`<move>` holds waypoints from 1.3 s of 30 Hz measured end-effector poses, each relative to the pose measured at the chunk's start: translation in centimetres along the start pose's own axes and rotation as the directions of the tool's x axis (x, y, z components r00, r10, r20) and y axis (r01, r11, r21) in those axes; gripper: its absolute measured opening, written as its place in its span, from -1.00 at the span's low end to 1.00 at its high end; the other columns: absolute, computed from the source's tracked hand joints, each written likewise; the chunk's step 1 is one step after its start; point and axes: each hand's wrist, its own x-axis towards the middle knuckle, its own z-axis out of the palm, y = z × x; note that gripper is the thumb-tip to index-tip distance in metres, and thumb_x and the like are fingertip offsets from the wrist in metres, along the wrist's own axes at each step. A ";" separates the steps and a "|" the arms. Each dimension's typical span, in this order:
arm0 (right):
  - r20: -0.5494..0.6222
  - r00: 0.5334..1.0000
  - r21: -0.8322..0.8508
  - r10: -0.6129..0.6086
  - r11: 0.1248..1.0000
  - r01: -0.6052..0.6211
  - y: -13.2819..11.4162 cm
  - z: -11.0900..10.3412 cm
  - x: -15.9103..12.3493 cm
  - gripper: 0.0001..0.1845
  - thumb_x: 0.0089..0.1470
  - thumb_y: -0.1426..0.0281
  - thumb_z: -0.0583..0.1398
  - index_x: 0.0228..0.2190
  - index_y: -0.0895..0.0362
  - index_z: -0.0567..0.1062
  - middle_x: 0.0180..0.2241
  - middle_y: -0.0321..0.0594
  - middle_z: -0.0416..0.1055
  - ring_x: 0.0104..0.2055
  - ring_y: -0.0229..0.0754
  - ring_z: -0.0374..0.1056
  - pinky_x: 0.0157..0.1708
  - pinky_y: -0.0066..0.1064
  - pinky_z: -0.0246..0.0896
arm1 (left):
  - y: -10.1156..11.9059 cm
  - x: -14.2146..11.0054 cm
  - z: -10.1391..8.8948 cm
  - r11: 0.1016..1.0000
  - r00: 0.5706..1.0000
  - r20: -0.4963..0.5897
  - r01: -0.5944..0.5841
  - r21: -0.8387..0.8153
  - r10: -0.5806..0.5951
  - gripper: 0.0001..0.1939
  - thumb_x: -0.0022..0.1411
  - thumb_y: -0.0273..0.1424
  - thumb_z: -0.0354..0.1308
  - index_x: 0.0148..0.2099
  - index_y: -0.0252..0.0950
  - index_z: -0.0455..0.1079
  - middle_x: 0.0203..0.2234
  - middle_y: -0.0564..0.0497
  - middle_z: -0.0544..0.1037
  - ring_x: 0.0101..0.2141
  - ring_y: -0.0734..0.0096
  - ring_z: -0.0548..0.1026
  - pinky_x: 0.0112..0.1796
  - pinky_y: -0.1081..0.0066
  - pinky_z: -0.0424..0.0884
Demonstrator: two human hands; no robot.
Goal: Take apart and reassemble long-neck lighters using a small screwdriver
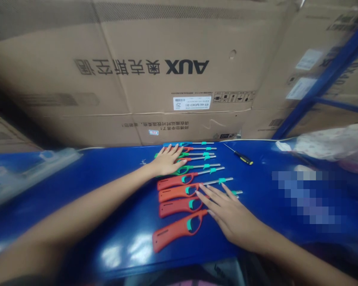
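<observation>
Lighters [171,194] lie in a row on the blue tabletop [113,226], starting just beside the AUX carton [149,93] and running away from it; handles one side, metal stems the other, teal triggers and clips showing. Left hand [168,161] palm-down over the handles at the carton end, fingers slightly apart, not wrapped round anything. Right hand [234,216] at the end away from the carton, over the stems, fingers extended and spread; can't tell how firmly it presses. Red lighter [174,232] farthest from the carton has its stem hidden by that hand. Screwdriver [243,158] near the carton, beyond the stem ends, tip toward the carton.
</observation>
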 end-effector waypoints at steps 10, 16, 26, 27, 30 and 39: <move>-0.040 0.993 -0.042 0.113 0.993 -0.114 -0.2 0.4 -1.6 -0.39 0.41 0.24 -0.09 0.40 -0.07 -0.05 0.43 -0.19 -0.10 0.45 0.04 -0.13 0.34 0.27 -0.15 | 3.5 0.8 -0.2 0.995 0.997 -0.062 -0.045 -0.089 0.039 -0.19 0.36 0.14 -0.17 0.49 -0.16 -0.09 0.46 -0.19 -0.18 0.41 -0.28 -0.23 0.30 -0.24 -0.18; -0.164 0.985 -0.046 0.050 0.997 -0.059 -0.3 0.3 -2.4 -0.37 0.35 0.28 0.01 0.38 0.03 0.03 0.39 -0.01 0.03 0.43 0.09 -0.09 0.31 0.25 -0.08 | 7.7 -8.7 -3.2 0.863 0.861 -0.182 -0.496 -0.098 0.474 -0.54 0.28 -0.01 0.13 0.01 -0.26 0.44 0.00 -0.15 0.49 0.00 0.13 0.46 0.02 0.20 0.42; -0.114 0.992 0.067 -0.050 0.996 0.058 -5.8 -1.3 0.7 -0.74 0.24 0.32 0.21 -0.09 0.21 0.41 -0.11 -0.02 0.40 -0.04 0.02 0.31 -0.03 -0.04 0.33 | 8.6 -16.7 -0.9 0.966 0.967 0.063 -0.238 -0.105 0.245 -0.82 0.20 -0.48 0.19 -0.12 -0.28 0.35 -0.16 -0.11 0.54 -0.19 0.16 0.55 -0.24 0.28 0.48; -0.101 0.994 0.076 -0.036 0.996 0.044 -5.9 -1.4 1.0 -0.76 0.21 0.35 0.24 -0.11 0.21 0.41 -0.11 -0.02 0.40 -0.05 0.01 0.31 -0.04 -0.05 0.34 | 8.6 -16.6 -0.9 0.969 0.972 0.061 -0.221 -0.107 0.228 -0.79 0.20 -0.49 0.19 -0.10 -0.29 0.35 -0.15 -0.13 0.54 -0.17 0.13 0.55 -0.22 0.26 0.49; -0.058 0.998 0.088 -0.002 0.996 0.007 -6.0 -1.9 1.8 -0.75 0.11 0.41 0.32 -0.19 0.21 0.41 -0.13 -0.02 0.39 -0.07 0.01 0.32 -0.06 -0.09 0.35 | 8.7 -15.9 -1.0 0.972 0.972 0.068 -0.218 -0.087 0.224 -0.78 0.16 -0.53 0.16 -0.11 -0.33 0.35 -0.18 -0.18 0.54 -0.18 0.09 0.55 -0.21 0.23 0.49; -0.011 0.991 0.035 0.132 0.991 -0.132 -6.5 -2.0 2.0 -0.66 0.05 0.42 0.36 -0.17 0.27 0.42 -0.14 0.01 0.38 -0.07 0.02 0.33 -0.03 -0.10 0.34 | 8.1 -15.3 0.1 0.927 0.933 -0.054 -0.359 -0.108 0.355 -0.80 0.13 -0.44 0.21 -0.18 -0.32 0.32 -0.21 -0.14 0.49 -0.23 0.14 0.50 -0.24 0.24 0.48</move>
